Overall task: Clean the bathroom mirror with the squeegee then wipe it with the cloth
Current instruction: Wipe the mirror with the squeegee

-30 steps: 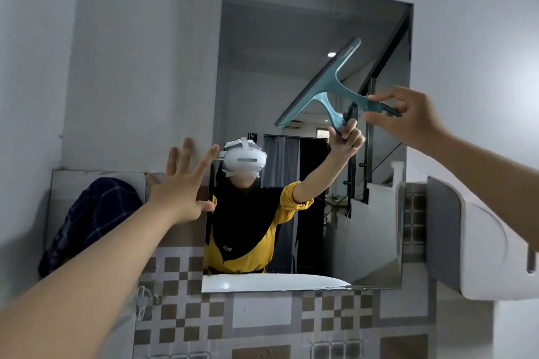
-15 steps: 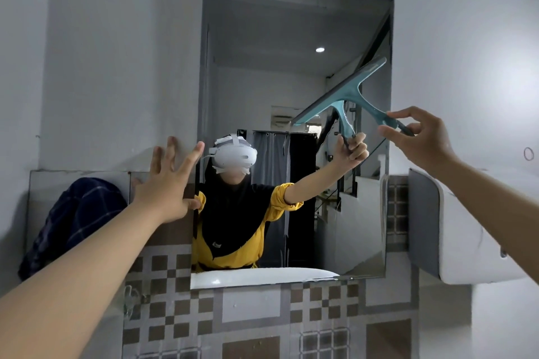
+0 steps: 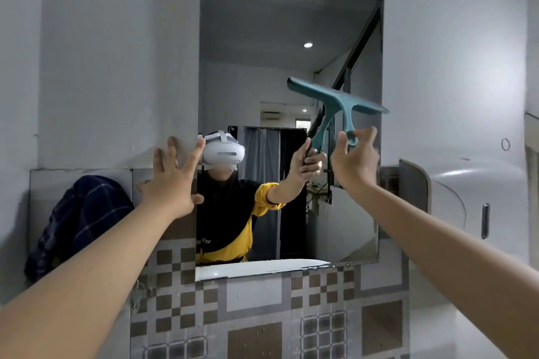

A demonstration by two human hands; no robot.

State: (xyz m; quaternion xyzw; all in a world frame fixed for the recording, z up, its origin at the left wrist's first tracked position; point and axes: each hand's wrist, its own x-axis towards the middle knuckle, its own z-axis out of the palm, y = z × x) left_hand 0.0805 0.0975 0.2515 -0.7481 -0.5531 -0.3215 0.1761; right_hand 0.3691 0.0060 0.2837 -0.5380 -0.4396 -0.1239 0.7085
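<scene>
The rectangular bathroom mirror (image 3: pixel 262 38) hangs on the grey wall straight ahead and reflects a person in a headset. My right hand (image 3: pixel 354 163) grips the handle of a teal squeegee (image 3: pixel 338 100). Its blade is tilted, higher on the left, and lies against the glass in the mirror's right half at mid height. My left hand (image 3: pixel 172 183) is spread flat on the wall at the mirror's left edge, fingers apart and empty. A dark blue checked cloth (image 3: pixel 78 221) lies bunched on the ledge at the left.
A white wall-mounted dispenser (image 3: pixel 466 207) juts out just right of the mirror. Brown and grey checked tiles (image 3: pixel 262 315) cover the wall below. The white basin rim shows only as a reflection along the mirror's bottom edge.
My right hand has swung the squeegee round from a steep slant near the mirror's right edge to a flatter tilt and brought it lower and leftward. My left hand stays pressed on the wall.
</scene>
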